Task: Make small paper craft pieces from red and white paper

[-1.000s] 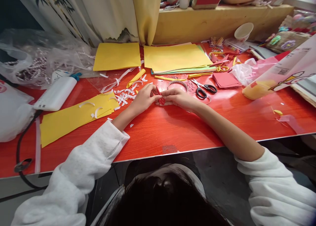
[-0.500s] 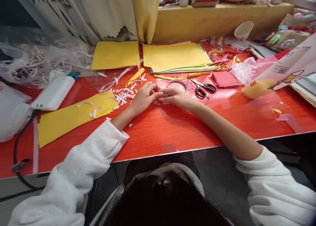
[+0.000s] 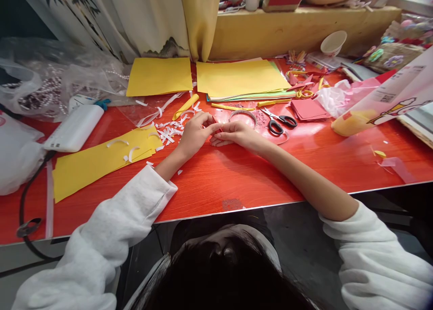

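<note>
Over the red table (image 3: 257,174), my left hand (image 3: 197,134) and my right hand (image 3: 233,135) meet with fingertips together. Both pinch a small piece of red paper (image 3: 214,119), mostly hidden by the fingers; its folded edge shows between them. Just beyond my right hand lie a roll of tape (image 3: 244,117) and black-handled scissors (image 3: 279,121). White paper scraps (image 3: 169,133) are scattered beside my left hand. A rolled yellow paper piece (image 3: 185,107) rests behind it. To the right sits a stack of red paper squares (image 3: 309,109).
Yellow sheets (image 3: 158,76) and a paper stack (image 3: 241,78) lie at the back. Yellow strips (image 3: 104,163) and a white power bank (image 3: 73,127) with a black cable are left. A drink in a white bag (image 3: 352,120) and a paper cup (image 3: 333,43) stand right.
The red paper has shifted between my fingertips, and less of it shows now. Both hands stay in nearly the same place.
</note>
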Demonstrator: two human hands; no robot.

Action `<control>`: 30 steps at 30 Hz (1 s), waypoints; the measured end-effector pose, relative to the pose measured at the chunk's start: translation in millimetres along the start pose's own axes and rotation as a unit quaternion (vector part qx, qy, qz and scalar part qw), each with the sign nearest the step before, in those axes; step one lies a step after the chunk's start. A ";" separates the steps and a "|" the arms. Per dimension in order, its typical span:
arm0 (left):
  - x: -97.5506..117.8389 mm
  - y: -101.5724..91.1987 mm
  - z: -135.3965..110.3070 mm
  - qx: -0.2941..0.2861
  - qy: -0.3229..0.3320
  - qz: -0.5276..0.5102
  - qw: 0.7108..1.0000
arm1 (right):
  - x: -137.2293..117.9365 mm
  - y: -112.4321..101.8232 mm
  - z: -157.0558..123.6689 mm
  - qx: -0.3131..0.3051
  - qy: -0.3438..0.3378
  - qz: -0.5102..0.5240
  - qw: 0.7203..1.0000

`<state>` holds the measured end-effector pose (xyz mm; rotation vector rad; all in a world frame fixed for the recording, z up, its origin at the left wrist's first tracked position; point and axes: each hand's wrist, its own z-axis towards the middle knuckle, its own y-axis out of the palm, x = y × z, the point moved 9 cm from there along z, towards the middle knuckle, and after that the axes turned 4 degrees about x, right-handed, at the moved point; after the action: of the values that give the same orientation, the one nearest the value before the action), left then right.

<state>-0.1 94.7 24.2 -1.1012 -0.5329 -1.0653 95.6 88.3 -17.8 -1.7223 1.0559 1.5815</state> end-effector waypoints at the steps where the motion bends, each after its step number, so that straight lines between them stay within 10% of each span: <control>1: -1.3 0.0 0.3 0.000 -0.002 -0.005 1.000 | -0.2 -0.3 -0.3 0.004 0.000 0.000 1.000; 18: 2.2 -7.9 3.6 0.025 0.033 0.015 0.999 | -0.5 3.3 -3.9 0.017 0.019 0.002 1.000; 30: -16.5 1.9 2.1 -0.030 -0.068 -0.088 0.993 | 0.7 3.9 -5.4 0.008 0.036 -0.012 0.999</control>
<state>-5.2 103.7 11.0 -1.2024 -0.7220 -1.1705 95.3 81.6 -17.3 -1.7852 1.0767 1.5025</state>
